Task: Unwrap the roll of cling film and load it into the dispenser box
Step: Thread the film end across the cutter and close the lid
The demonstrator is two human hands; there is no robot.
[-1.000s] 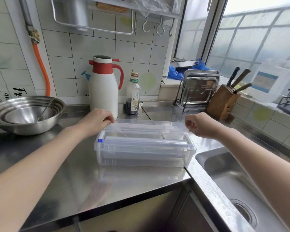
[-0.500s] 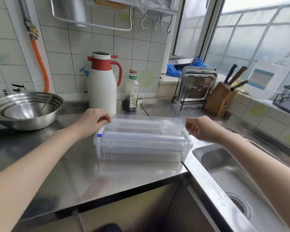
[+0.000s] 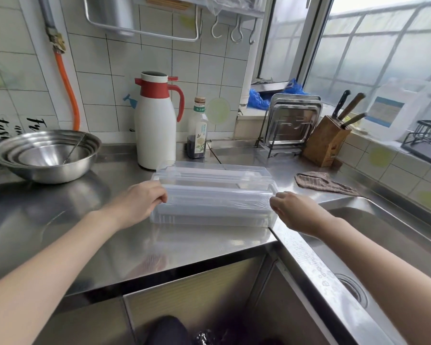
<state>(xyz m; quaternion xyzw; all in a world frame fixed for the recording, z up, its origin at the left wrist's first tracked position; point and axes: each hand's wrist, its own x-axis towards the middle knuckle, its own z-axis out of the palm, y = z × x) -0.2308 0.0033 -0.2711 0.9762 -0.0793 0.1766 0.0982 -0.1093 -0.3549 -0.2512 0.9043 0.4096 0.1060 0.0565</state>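
A clear plastic dispenser box (image 3: 210, 221) sits on the steel counter by the sink, its lid (image 3: 214, 173) folded open toward the wall. The roll inside shows only dimly through the plastic. A sheet of cling film (image 3: 217, 201) is stretched across the box's front edge. My left hand (image 3: 142, 204) pinches the film's left end at the box's left side. My right hand (image 3: 295, 211) pinches the right end at the box's right corner.
Behind the box stand a white and red thermos jug (image 3: 156, 128) and a small bottle (image 3: 197, 129). Stacked steel bowls (image 3: 45, 155) sit at the left. A sink (image 3: 383, 245) lies right of the box, with a cloth (image 3: 321, 183), knife block (image 3: 326, 143) and tray rack (image 3: 291, 125) beyond.
Both hands have come from the back of the box toward its front edge, drawing the film sheet forward over the box.
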